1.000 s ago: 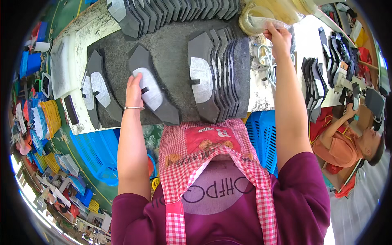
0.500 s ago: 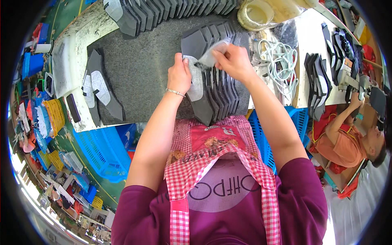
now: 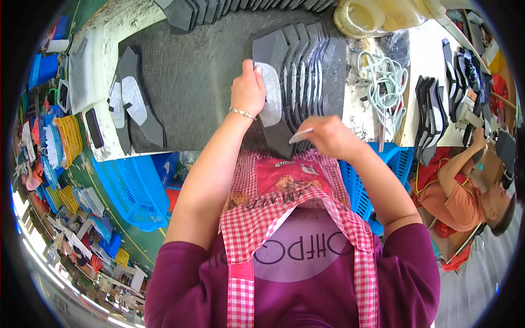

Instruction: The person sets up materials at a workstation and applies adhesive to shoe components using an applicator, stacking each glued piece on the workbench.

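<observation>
A fanned row of dark grey bent panels point(image 3: 273, 50) lies on the dark work mat, overlapping one another. On the frontmost panel a light grey oblong patch point(image 3: 270, 90) lies flat. My left hand point(image 3: 249, 93) is closed at that panel's left edge, with its thumb beside the patch. My right hand point(image 3: 330, 136), slightly blurred, is closed on a thin pale sheet point(image 3: 301, 135) seen nearly edge-on. It hovers over the near end of the row. Further left lie more dark panels point(image 3: 146, 117) with light patches.
Another row of dark panels point(image 3: 219, 10) lines the far edge. A cloudy tub point(image 3: 358, 19), coiled pale cord point(image 3: 383, 82) and more panels point(image 3: 429, 117) are rightward. A phone point(image 3: 94, 128) lies at left. Blue baskets point(image 3: 134, 197) stand below the table. A co-worker point(image 3: 456, 197) sits at right.
My right hand has moved from the far part of the frontmost panel toward its near end, with a pale sheet in it. My left hand stays at the panel's edge. The view has shifted slightly.
</observation>
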A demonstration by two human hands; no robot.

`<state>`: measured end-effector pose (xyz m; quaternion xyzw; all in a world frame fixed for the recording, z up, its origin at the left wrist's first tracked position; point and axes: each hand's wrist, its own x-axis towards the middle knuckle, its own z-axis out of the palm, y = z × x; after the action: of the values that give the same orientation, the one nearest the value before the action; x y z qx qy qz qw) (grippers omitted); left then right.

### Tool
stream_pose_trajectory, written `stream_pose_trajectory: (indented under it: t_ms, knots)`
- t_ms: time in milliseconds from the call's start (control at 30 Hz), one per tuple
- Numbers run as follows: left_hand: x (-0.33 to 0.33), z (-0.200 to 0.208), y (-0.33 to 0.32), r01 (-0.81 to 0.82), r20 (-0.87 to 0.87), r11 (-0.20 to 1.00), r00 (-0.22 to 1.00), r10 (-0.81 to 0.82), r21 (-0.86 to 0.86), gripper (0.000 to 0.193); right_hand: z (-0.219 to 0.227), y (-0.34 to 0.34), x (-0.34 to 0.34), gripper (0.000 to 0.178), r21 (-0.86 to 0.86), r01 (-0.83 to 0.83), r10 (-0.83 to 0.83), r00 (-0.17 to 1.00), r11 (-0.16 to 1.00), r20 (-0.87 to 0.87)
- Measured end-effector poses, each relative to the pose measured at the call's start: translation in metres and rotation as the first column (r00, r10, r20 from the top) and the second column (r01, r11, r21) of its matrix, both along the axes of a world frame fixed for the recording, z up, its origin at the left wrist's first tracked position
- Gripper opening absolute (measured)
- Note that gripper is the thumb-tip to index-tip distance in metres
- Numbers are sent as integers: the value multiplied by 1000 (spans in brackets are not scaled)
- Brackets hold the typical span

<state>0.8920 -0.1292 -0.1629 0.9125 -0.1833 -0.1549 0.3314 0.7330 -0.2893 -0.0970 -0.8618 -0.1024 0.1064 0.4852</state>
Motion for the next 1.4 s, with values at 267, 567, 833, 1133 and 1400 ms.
stream_pose_trajectory:
  t_ms: [267, 567, 833, 1133, 1400]
  knots:
    - [32, -14, 25, 192, -199, 958, 951, -236, -215, 24, 24, 4, 46, 12, 124, 292, -230, 901, 948, -368]
    - [75, 19, 73, 163, 166, 960, 978, -127, -226, 28, 25, 39, 53, 9, -163, 98, -96, 995, 982, 24]
    - [182, 19, 297, -289, 79, 928, 957, 278, 236, 110, 47, 21, 80, 13, 194, 645, -600, 762, 739, -245]
    - [91, 35, 156, -209, 547, 862, 832, -92, 461, 74, 44, 29, 99, 14, 151, 563, -556, 826, 812, -90]
    - [104, 20, 168, -231, -278, 950, 946, 168, -211, 43, 10, -120, 92, 24, -13, 974, -922, 219, 227, 318]
